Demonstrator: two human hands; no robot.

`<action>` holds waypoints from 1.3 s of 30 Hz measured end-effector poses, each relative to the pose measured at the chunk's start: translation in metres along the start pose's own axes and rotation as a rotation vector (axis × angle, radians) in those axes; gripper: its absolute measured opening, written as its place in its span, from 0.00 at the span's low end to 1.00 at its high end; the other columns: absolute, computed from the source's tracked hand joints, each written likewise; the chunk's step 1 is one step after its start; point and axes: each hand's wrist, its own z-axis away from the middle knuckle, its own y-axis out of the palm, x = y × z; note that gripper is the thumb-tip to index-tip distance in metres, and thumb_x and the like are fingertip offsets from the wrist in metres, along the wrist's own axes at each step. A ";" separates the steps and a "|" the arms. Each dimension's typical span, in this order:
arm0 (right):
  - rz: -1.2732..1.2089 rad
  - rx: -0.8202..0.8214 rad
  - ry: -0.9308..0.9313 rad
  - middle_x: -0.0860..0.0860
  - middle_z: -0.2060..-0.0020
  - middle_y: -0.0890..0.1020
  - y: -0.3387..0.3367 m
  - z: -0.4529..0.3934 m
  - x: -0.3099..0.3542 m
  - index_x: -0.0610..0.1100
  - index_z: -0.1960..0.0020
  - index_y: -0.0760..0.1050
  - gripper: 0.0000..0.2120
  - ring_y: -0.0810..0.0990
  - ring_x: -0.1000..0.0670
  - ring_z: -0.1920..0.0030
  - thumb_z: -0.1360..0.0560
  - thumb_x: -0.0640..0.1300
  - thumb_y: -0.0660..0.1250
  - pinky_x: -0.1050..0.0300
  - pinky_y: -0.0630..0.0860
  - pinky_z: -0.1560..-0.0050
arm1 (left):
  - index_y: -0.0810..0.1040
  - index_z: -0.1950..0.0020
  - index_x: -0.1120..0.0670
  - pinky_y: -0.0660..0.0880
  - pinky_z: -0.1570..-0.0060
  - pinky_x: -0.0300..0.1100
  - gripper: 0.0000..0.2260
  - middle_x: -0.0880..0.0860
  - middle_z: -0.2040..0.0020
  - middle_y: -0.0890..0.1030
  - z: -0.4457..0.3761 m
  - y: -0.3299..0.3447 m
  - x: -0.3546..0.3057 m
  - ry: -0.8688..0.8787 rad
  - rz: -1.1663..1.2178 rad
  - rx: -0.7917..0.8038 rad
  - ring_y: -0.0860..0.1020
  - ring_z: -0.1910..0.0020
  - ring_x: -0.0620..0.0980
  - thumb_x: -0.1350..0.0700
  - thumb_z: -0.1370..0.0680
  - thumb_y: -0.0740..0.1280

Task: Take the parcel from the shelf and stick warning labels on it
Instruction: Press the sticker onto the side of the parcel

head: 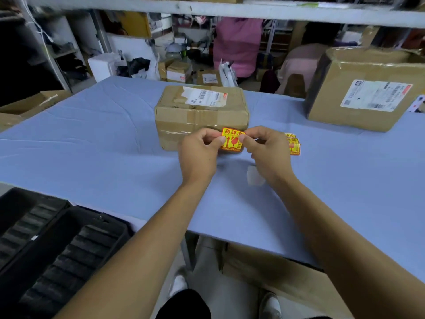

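Observation:
A brown cardboard parcel (200, 111) with a white shipping label on top stands in the middle of the blue table (92, 139). Just in front of its near face, my left hand (200, 155) and my right hand (266, 150) pinch a yellow and red warning label (231, 138) between them, one hand on each side edge. The label hangs upright and close to the parcel's front; whether it touches the cardboard I cannot tell. More yellow warning labels (293, 145) lie on the table just right of my right hand. A small whitish backing paper (254, 176) lies under my right wrist.
A bigger cardboard box (363, 88) with a white label stands at the table's far right. A black foam-lined case (53, 249) sits open at the lower left. A shelf beam (230, 10) runs overhead, with cluttered parcels behind the table. Cardboard lies under the table's near edge.

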 end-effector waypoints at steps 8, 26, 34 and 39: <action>0.117 -0.109 -0.098 0.56 0.68 0.80 0.015 -0.004 -0.007 0.43 0.56 0.83 0.05 0.76 0.66 0.69 0.26 0.44 0.73 0.72 0.70 0.64 | 0.84 0.59 0.51 0.80 0.55 0.47 0.03 0.46 0.64 0.84 -0.001 0.007 0.005 0.083 -0.117 -0.122 0.82 0.62 0.46 0.53 0.28 0.73; 0.020 -0.178 -0.098 0.51 0.66 0.84 0.016 -0.001 -0.005 0.51 0.48 0.68 0.16 0.82 0.50 0.65 0.27 0.43 0.74 0.59 0.75 0.63 | 0.84 0.59 0.51 0.80 0.56 0.50 0.05 0.47 0.63 0.85 -0.001 0.010 0.004 0.072 -0.154 -0.123 0.83 0.60 0.50 0.50 0.28 0.72; -0.012 -0.172 -0.064 0.51 0.66 0.84 0.018 -0.002 -0.007 0.49 0.49 0.69 0.13 0.82 0.50 0.66 0.26 0.44 0.73 0.62 0.74 0.65 | 0.84 0.59 0.50 0.79 0.57 0.50 0.05 0.48 0.63 0.85 -0.001 0.013 0.004 0.076 -0.223 -0.146 0.83 0.59 0.53 0.49 0.27 0.72; -0.039 -0.180 -0.039 0.55 0.68 0.80 0.019 -0.005 -0.008 0.47 0.52 0.72 0.10 0.80 0.50 0.67 0.26 0.44 0.73 0.57 0.76 0.64 | 0.81 0.59 0.50 0.79 0.58 0.50 0.06 0.47 0.62 0.85 -0.003 0.014 0.003 0.057 -0.239 -0.166 0.83 0.58 0.52 0.49 0.28 0.73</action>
